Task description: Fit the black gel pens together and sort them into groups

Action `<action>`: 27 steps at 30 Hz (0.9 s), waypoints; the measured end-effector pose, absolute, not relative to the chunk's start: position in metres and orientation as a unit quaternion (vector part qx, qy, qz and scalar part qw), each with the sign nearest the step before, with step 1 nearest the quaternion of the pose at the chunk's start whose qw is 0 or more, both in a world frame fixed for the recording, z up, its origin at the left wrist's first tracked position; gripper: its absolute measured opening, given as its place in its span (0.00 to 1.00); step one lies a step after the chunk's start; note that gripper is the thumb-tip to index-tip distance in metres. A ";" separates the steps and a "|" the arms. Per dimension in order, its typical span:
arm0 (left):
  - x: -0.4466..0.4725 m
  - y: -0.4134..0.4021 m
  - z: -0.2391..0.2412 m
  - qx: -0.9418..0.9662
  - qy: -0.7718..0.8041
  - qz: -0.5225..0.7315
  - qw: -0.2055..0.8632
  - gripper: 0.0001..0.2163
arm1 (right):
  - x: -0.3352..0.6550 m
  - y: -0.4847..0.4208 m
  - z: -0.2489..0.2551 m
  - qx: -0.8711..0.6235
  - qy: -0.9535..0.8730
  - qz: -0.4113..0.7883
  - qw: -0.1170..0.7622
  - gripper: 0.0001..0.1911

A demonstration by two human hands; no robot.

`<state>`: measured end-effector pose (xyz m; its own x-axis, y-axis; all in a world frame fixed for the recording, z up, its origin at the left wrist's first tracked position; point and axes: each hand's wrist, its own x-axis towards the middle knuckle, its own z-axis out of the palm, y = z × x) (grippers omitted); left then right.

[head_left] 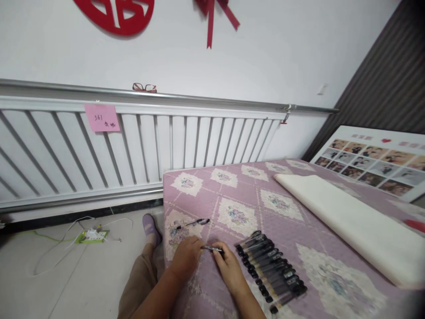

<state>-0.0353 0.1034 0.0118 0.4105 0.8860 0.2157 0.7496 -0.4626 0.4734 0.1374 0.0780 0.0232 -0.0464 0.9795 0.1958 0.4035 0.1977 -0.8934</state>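
Between my two hands, just above the purple patterned bedspread (232, 239), is a dark pen (211, 249). My left hand (187, 254) is closed around one end of it. The fingers of my right hand (227, 265) pinch its other end, near the black part. Beyond my left hand, another pen (192, 223) lies alone on the bedspread. To the right of my right hand, a row of several clear pens with black caps (270, 268) lies side by side.
A folded cream sheet (341, 226) lies on the bed's right side, before a photo board (372, 164). A white radiator (199, 137) runs along the wall, with glasses (144, 87) on its pipe. A power strip (93, 235) with loose cables is on the floor at left.
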 end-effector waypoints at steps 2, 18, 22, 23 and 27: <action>-0.035 0.103 0.011 0.820 0.500 0.233 0.151 0.11 | 0.138 0.078 0.019 -0.552 -0.623 0.323 0.450 0.10; -0.034 0.104 0.005 0.775 0.549 0.264 0.166 0.11 | 0.154 0.011 0.004 -0.570 -0.580 0.329 0.480 0.14; -0.028 0.107 0.006 0.758 0.563 0.269 0.189 0.10 | 0.155 0.002 0.005 -0.566 -0.600 0.317 0.468 0.11; -0.024 0.109 0.007 0.754 0.564 0.276 0.195 0.10 | 0.154 0.003 0.006 -0.567 -0.602 0.313 0.468 0.11; 0.005 0.116 0.012 0.770 0.536 0.285 0.197 0.09 | 0.150 0.006 0.009 -0.564 -0.606 0.304 0.472 0.10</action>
